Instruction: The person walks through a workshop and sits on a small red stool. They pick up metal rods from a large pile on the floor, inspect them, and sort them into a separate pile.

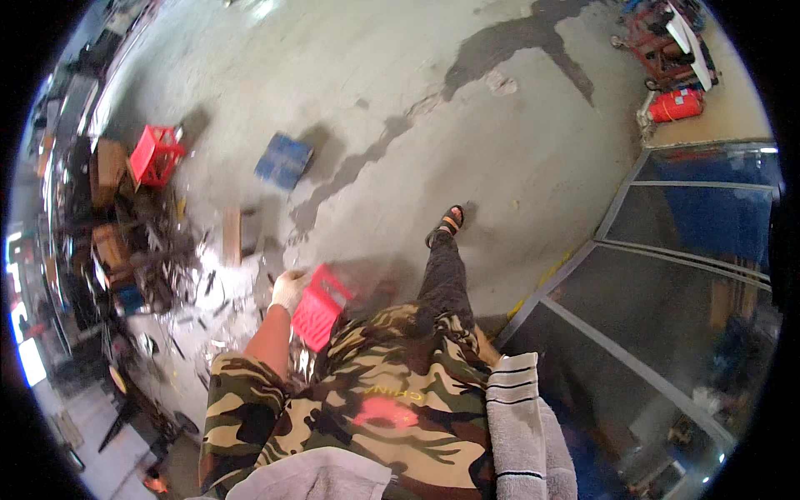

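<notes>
My left hand [288, 290], in a pale work glove, is at the upper left edge of a red plastic stool [315, 318] with a slotted seat. Its fingers look curled, and a small dark thing shows beside them, too small to name. Whether the fingers grip the stool's rim cannot be told. Of my right arm only a bit of forearm [486, 346] shows beside my camouflage shirt. The right hand itself is hidden. One sandalled foot [448, 223] is stretched forward on the concrete floor.
Another red stool [156, 156] and a blue box [283, 161] stand farther off. Near a wooden block [232, 237], scraps and tools [204, 287] litter the left floor. Metal-framed panels [658, 308] line the right, with a red cylinder [675, 106] and a cart [654, 50] beyond.
</notes>
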`<state>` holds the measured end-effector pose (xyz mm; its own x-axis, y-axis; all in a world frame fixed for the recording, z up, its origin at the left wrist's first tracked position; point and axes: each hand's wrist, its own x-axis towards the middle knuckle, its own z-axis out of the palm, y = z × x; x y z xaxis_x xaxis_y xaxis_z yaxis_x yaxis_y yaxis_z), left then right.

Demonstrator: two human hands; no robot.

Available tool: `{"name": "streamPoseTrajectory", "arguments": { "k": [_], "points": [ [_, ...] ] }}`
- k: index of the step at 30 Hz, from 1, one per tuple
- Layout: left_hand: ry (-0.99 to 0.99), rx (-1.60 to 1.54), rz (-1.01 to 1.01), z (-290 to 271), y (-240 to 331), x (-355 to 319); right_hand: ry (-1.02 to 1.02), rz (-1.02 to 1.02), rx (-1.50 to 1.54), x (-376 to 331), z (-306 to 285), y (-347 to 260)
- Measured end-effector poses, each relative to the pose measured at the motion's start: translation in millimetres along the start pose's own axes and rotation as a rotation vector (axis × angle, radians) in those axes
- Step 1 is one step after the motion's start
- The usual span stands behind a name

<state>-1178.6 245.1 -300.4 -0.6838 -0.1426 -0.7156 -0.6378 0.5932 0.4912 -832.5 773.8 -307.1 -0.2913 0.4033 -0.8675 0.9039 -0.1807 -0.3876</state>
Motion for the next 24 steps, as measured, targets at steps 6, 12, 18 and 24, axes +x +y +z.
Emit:
{"name": "streamPoseTrajectory", "arguments": {
  "k": [6, 12, 18, 24],
  "points": [
    [0.001, -0.028, 0.040, 42.8, 161.0, 68.6, 0.009, 0.053, -0.015, 61.9, -57.2, -155.8],
    [-0.118, 0.142, 0.140, 94.9, 368.1, 87.3, 0.009, -0.131, 0.132, 177.0, -164.6, -419.4],
    [-0.251, 0.799, 0.705, 129.5, 350.8, 282.8, 0.210, -0.315, 0.303, 257.2, -225.3, -648.5],
    [-0.479, 1.158, 0.512, 173.3, 593.3, 402.2, 0.430, -0.131, -0.110, 401.8, -245.7, -577.8]
  ]
}}
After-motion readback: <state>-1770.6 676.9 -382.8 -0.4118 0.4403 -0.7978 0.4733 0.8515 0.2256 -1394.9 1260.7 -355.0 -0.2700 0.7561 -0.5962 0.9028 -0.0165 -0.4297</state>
